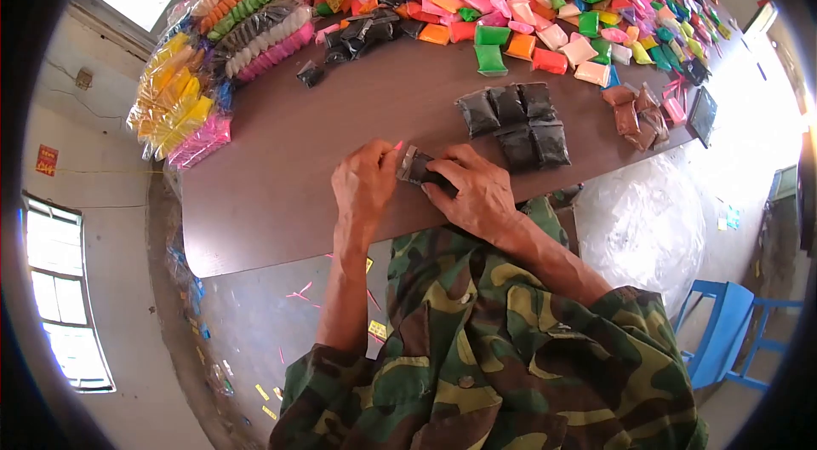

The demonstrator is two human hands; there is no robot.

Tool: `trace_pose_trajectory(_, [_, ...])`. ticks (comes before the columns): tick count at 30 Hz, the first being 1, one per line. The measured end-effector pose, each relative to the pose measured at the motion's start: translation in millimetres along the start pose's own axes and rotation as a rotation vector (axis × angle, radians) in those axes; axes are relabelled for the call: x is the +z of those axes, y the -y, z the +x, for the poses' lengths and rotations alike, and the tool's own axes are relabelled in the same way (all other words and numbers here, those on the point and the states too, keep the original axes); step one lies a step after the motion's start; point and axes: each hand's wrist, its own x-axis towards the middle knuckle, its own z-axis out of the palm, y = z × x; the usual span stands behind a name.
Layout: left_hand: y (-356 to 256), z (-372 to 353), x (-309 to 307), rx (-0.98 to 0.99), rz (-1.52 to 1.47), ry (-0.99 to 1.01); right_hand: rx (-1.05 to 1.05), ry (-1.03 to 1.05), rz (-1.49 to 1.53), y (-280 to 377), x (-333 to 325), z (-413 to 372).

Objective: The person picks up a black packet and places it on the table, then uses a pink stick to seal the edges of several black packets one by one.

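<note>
Over the near part of the table, my right hand [474,193] is closed around a small black packet [417,167] with a clear plastic end. That clear end points left, towards my left hand [364,183]. The fingers of my left hand are pinched together, and a bright pink tip [398,145] shows at them; the rest of it is hidden. To the right of my right hand, several black packets [513,122] lie side by side in two rows. Brown packets [638,118] sit in a small group near the table's right end.
A large heap of coloured packets [511,7] covers the back of the brown table [281,152]. Bagged rows of packets [247,24] stand at the left. A dark flat device [703,116] lies at the right edge. Below are a clear plastic bag [638,220] and a blue stool [719,335].
</note>
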Motion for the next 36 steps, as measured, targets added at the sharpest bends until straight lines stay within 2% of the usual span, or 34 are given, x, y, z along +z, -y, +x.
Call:
trace_pose_trajectory(2, [-2.0,-5.6,-9.5,-0.031,-0.032,0.007,0.017,0.006,-0.001,-0.5,0.4,-1.3])
trace_pose_trajectory(5, [-21.0,-25.8,-14.3,0.045,-0.109,-0.043,0.022,-0.003,0.004,-0.1,2.3,-1.0])
trace_pose_trajectory(9, [-3.5,-36.8,8.6,0.113,-0.029,-0.147,0.004,-0.025,0.008,-2.6,4.8,-1.5])
trace_pose_trajectory(12, [1.3,-35.5,-2.6,-0.044,-0.107,-0.094,0.005,-0.014,0.013,-3.7,4.2,-2.1])
trace_pose_trajectory(16, [-15.8,-52.0,-0.7,0.11,-0.189,-0.163,0.011,0.02,0.043,-0.8,-1.3,-0.3])
trace_pose_trajectory(20, [-27.7,-65.8,7.9,0.092,-0.224,-0.113,0.006,0.053,0.05,-5.2,-4.4,-2.6])
trace_pose_trajectory(26, [0.4,-60.6,12.0,0.085,-0.009,-0.189,-0.035,0.079,0.041,-7.2,-3.6,-2.2])
trace_pose_trajectory(29, [-5.2,-59.9,0.1,0.036,-0.059,-0.132,-0.019,0.074,0.038,-7.1,-4.7,-2.0])
trace_pose_trajectory(32, [-22.8,-64.7,4.6,0.172,-0.132,-0.079,0.011,0.085,0.076,-6.0,-4.3,-1.5])
trace_pose_trajectory(33, [-29.9,-63.3,4.4,0.147,-0.162,-0.063,0.022,0.086,0.09,-6.1,-5.2,-0.7])
trace_pose_trajectory(36, [-20.8,-52.4,8.9,0.155,-0.068,-0.171,0.06,0.129,0.104,-2.5,-9.4,0.7])
